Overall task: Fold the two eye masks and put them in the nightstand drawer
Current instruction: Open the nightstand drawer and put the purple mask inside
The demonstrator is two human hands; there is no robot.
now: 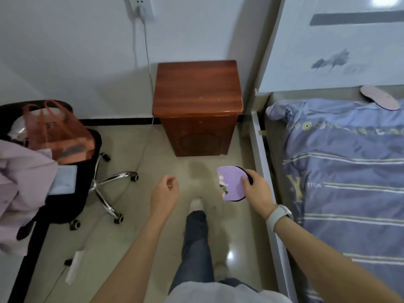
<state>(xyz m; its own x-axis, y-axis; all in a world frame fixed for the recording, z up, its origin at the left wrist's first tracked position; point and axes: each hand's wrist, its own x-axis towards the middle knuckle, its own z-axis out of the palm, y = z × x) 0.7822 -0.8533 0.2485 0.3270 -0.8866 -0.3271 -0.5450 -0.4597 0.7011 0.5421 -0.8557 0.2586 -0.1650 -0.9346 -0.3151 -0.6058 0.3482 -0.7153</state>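
Note:
My right hand [256,190] grips a folded purple eye mask [230,183] with a cartoon print and a dark edge, held above the floor in front of the nightstand. My left hand [165,192] hangs loosely curled with nothing in it, to the left of the mask. The brown wooden nightstand [197,90] stands against the wall ahead, its front shut. A second, pinkish eye mask [379,97] lies flat and unfolded at the head of the bed, far right.
A bed with a blue striped cover [345,171] and a white frame [261,149] runs along the right. A black office chair [72,171] carrying an orange bag and clothes stands at the left. Cables hang from a wall socket [142,7] and trail on the floor.

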